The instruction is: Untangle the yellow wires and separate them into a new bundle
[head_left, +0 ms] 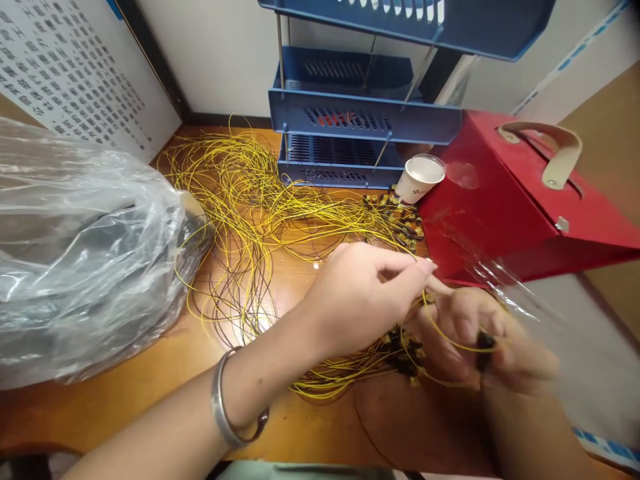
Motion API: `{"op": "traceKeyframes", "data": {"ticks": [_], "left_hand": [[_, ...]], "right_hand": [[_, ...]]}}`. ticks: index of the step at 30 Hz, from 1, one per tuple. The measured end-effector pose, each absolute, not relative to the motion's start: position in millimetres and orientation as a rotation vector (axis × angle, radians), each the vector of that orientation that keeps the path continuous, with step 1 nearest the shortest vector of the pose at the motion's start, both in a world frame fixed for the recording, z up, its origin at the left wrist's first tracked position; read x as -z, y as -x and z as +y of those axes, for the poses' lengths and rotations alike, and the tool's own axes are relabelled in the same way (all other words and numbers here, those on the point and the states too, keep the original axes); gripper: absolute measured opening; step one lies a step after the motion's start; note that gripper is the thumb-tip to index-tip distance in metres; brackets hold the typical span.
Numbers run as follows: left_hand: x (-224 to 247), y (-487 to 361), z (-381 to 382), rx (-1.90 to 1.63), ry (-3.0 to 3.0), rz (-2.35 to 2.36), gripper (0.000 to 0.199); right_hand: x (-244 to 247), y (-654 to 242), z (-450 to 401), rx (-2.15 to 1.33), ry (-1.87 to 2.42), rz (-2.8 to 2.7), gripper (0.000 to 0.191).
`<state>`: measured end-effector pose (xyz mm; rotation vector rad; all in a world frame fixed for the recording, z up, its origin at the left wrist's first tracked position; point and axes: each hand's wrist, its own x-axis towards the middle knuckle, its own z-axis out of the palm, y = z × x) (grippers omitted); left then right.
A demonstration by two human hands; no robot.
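My left hand (357, 293), with a silver bracelet at its wrist, reaches over the wires, its thumb and fingers pinched on a thin yellow wire (440, 331). At the right, my right hand (485, 333) is blurred. Its fingers are curled round a small black part (485, 350), and the yellow wire loops between the hands. Behind them spreads a large tangle of yellow and black wires (245, 180), with small black and yellow connectors (407, 227) at its right end. Another bundle (335, 380) lies under my left hand, with black connectors (400, 353) beside my right hand.
A blue tiered rack (365, 120) stands at the back. Beside it are a paper cup (421, 179) and a red box (500, 200) with a beige handle. Clear plastic (90, 267) wraps a dark bulky item on the left. The wooden table (125, 407) has its edge near me.
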<state>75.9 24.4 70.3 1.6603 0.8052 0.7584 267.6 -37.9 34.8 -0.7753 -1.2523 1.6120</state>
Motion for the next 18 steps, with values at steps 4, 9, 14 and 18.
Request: {"op": "traceKeyframes", "data": {"ticks": [4, 9, 14, 18], "left_hand": [[-72, -72, 18, -0.764, -1.892, 0.787, 0.042], [-82, -65, 31, -0.863, -1.861, 0.781, 0.037], [-90, -65, 46, -0.813, -1.932, 0.713, 0.039], [-84, -68, 44, -0.655, -2.067, 0.679, 0.042]], "right_hand": [[-40, -258, -40, -1.644, 0.780, -1.104, 0.012], [-44, -259, -36, -1.645, 0.892, -1.106, 0.014], [-39, -262, -39, -1.661, 0.821, -1.074, 0.016], [-38, -260, -40, -1.654, 0.806, -1.045, 0.016]]}}
